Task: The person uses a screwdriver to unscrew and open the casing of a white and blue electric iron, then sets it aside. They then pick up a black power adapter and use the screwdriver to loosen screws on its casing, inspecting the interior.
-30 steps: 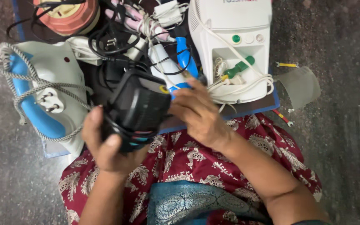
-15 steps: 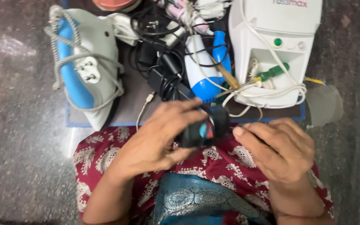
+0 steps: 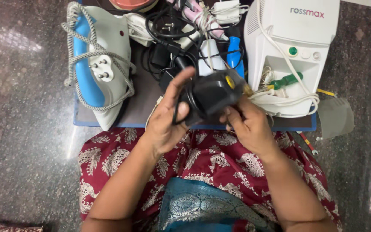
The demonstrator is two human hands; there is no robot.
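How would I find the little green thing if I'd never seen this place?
Start at the big white machine on the right side of the blue-edged board. Its front has an open hollow stuffed with white tubing. The green-handled screwdriver lies slanted in that hollow, on the tubing; it is long and thin, unlike the round green button on the machine just above.

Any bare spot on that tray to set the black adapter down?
One free patch on the tray: dark surface between the blue-and-white iron and the left hand, along the near edge. Elsewhere it is crowded: cable tangle at the back, white machine on the right. Both hands, left and right hand, hold the black adapter.
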